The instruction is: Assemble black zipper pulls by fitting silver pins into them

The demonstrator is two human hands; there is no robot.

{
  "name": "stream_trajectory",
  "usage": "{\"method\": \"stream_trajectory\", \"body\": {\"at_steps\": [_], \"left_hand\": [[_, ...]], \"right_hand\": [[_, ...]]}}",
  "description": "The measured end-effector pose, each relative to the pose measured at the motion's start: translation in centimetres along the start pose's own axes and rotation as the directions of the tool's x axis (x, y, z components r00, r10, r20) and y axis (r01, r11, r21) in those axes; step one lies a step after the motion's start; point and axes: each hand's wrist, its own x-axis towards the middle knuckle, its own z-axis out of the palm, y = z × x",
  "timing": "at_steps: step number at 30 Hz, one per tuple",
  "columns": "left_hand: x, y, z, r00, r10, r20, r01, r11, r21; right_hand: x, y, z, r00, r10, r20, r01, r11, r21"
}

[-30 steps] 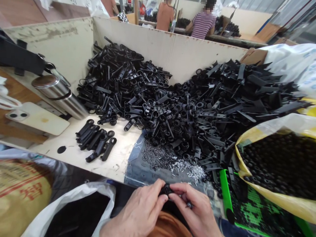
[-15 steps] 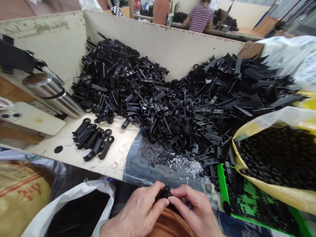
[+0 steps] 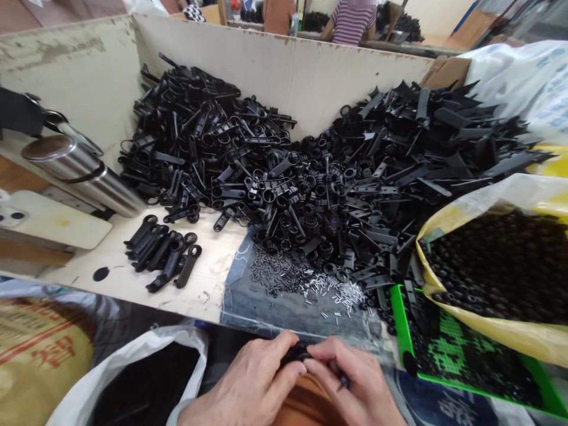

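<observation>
Low at the front edge of the bench, my left hand [image 3: 255,378] is closed around a small black plastic part [image 3: 296,354], mostly hidden by the fingers. My right hand [image 3: 352,378] pinches the same part from the other side, thumb and forefinger pressed to it. Another small dark piece [image 3: 343,381] shows between the right hand's fingers. Just beyond the hands, silver pins [image 3: 346,294] and small dark pins [image 3: 275,272] lie on a dark denim cloth [image 3: 266,310]. Several black handle-shaped parts with ring ends [image 3: 166,260] lie side by side at the left.
Heaped black plastic parts [image 3: 284,171] fill the bench's back. A steel flask [image 3: 84,171] and a phone [image 3: 57,220] stand left. Right are a yellow bag of black rings [image 3: 501,266] and a green tray [image 3: 403,331]. A white sack [image 3: 75,384] sits lower left; a person [image 3: 352,23] is beyond.
The camera view has shifted slightly, so the bench things sit a little higher and farther left. Both hands still grip the black part; the small dark piece shows more clearly in the right fingers.
</observation>
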Motion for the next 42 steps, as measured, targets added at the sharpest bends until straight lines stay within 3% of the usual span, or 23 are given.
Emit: {"method": "stream_trajectory", "body": {"at_steps": [3,6,9,15,18,20,21,23,25,27,30,34,37,42], "left_hand": [[0.0,0.2,-0.3,0.997,-0.002,0.083,0.003,1.000,-0.018],[-0.2,0.0,-0.6,0.982,0.001,0.189,-0.006,1.000,0.025],[-0.4,-0.7,-0.4,0.965,0.001,0.262,-0.009,1.000,0.030],[-0.8,-1.5,0.9,0.966,-0.103,0.238,0.129,0.987,-0.093],[-0.2,-1.2,0.5,0.971,-0.198,0.134,0.224,0.950,-0.220],[0.6,-1.2,-0.5,0.957,-0.237,0.170,0.288,0.861,-0.420],[1.0,-1.2,-1.1,0.942,-0.222,0.251,0.328,0.769,-0.549],[1.7,-1.1,-2.3,0.892,-0.116,0.436,0.432,0.502,-0.749],[2.1,-1.1,-2.9,0.857,-0.048,0.514,0.506,0.268,-0.820],[2.3,-1.0,-2.7,0.865,-0.114,0.488,0.501,0.167,-0.849],[2.3,-1.1,-1.2,0.901,-0.270,0.339,0.402,0.230,-0.886],[2.5,-1.6,1.3,0.913,-0.361,0.193,0.348,0.438,-0.829],[2.6,-1.8,2.0,0.900,-0.389,0.197,0.381,0.481,-0.790],[2.5,-1.2,1.5,0.871,-0.382,0.308,0.472,0.480,-0.740]], "right_hand": [[-0.7,0.1,0.0,0.989,0.132,0.060,-0.136,0.988,0.072],[-1.5,0.3,0.3,0.937,0.308,0.163,-0.332,0.930,0.156],[-2.2,0.6,1.0,0.898,0.377,0.228,-0.420,0.887,0.189],[-2.0,1.0,2.2,0.933,0.312,0.181,-0.344,0.919,0.191],[-0.6,0.9,1.7,0.984,0.165,0.063,-0.174,0.968,0.179],[0.9,0.8,0.9,1.000,-0.028,0.012,0.025,0.986,0.163],[1.7,0.6,0.3,0.991,-0.131,0.013,0.128,0.979,0.158],[3.2,0.3,-0.7,0.961,-0.272,0.057,0.259,0.950,0.171],[4.1,0.2,-1.5,0.952,-0.290,0.101,0.265,0.942,0.205],[4.4,0.3,-1.8,0.970,-0.211,0.121,0.180,0.956,0.232],[3.7,1.0,-1.5,0.993,0.021,0.113,-0.050,0.964,0.260],[2.9,1.8,-0.1,0.934,0.335,0.124,-0.357,0.868,0.345],[3.3,1.8,0.6,0.911,0.380,0.160,-0.412,0.844,0.344],[4.4,1.5,0.5,0.945,0.294,0.141,-0.323,0.905,0.278]]}}
